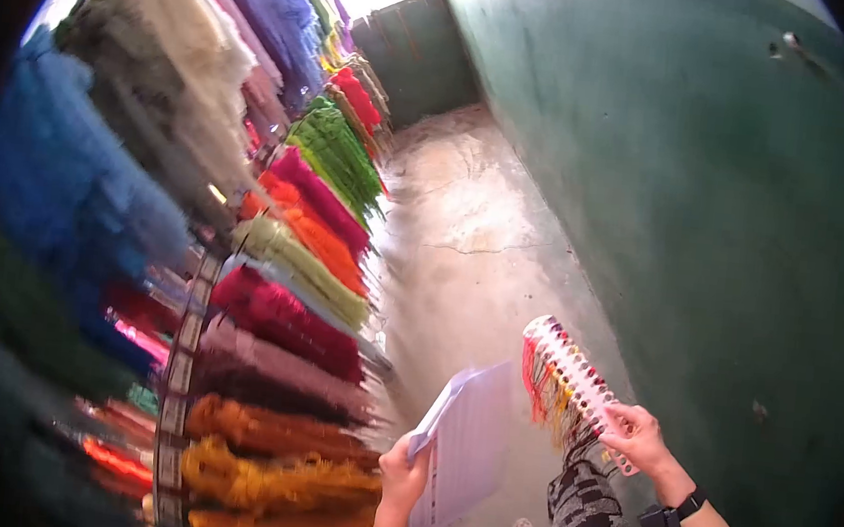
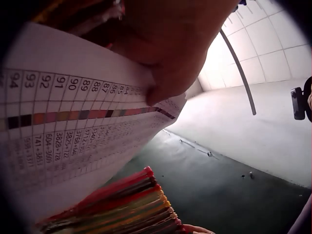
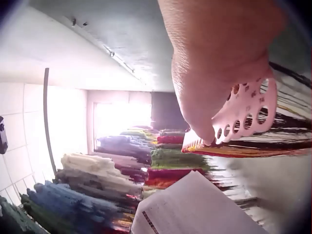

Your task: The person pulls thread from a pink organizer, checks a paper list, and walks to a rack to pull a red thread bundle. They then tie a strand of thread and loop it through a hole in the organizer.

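My left hand (image 1: 403,475) grips white paper sheets (image 1: 472,439) by their left edge. In the left wrist view the printed chart (image 2: 73,117) carries a numbered row, small colour squares and printed codes, with the thumb lying over it. My right hand (image 1: 638,438) holds the lower end of a long thread card (image 1: 571,375) punched with holes. Red, yellow and dark thread lengths (image 1: 544,380) hang from the card's side. Seen from the right wrist, the thumb presses on the pale card (image 3: 251,114), whose holes have numbers beside them.
Thick yarn hanks (image 1: 288,302) in many colours hang on a long rack (image 1: 182,363) to the left. A green wall (image 1: 728,210) stands on the right. Between them runs a concrete floor (image 1: 463,257). White tiles (image 2: 273,34) show in the left wrist view.
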### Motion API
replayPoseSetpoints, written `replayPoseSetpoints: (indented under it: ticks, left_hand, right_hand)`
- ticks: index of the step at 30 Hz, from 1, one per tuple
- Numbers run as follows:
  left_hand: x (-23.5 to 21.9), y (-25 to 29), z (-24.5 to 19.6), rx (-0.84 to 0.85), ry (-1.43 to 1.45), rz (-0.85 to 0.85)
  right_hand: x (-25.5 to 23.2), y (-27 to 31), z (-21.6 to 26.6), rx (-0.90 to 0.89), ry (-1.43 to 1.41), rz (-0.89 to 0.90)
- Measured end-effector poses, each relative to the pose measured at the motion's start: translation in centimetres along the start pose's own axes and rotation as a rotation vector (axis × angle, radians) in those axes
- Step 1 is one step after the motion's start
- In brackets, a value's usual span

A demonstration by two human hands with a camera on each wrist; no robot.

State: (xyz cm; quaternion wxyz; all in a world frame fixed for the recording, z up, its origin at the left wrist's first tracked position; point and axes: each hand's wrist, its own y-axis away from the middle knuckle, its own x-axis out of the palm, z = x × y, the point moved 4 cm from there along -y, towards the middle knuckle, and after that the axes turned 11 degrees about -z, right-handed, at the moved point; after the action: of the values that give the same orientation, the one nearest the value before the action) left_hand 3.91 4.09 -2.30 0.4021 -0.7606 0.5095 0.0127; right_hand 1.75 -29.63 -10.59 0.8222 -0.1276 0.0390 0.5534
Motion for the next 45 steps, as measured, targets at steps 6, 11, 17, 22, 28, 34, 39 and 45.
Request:
replayPoseSetpoints:
  ticks: [6, 11, 17, 22, 28, 34, 39, 45]
  left_hand:
    - [4.2, -2.2, 5.0, 0.005, -0.125, 0.161]
    - [3.3, -2.5, 4.4, -0.063, -0.209, 0.022]
    - [6.8, -27.4, 11.0, -0.252, -0.293, -0.096]
    - [14.5, -38.5, 23.1, -0.298, -0.237, -0.160]
    - [27.5, -64.7, 25.7, -0.076, -0.254, -0.078]
    - [35.4, -85.0, 29.9, -0.122, 0.102, -0.357]
    - [40.7, -95.6, 36.1, -0.152, 0.060, -0.406]
    - [41.4, -105.9, 40.2, -0.328, -0.096, -0.628]
  right_hand:
    - [4.5, -0.7, -10.2, 0.055, 0.024, -0.085]
    - [2.2, -5.9, -9.0, 0.062, 0.137, 0.013]
    - [13.4, -34.3, -0.4, 0.035, 0.208, 0.170]
    - [22.1, -48.9, -3.9, 0.098, 0.157, 0.159]
    - [27.9, -67.3, -2.8, 0.132, 0.275, 0.148]
    - [34.7, -85.0, -4.0, 0.327, -0.036, 0.071]
    - [42.7, -103.3, -10.3, 0.189, 0.017, 0.123]
    - [51.9, -126.2, -3.4, 0.133, 0.099, 0.313]
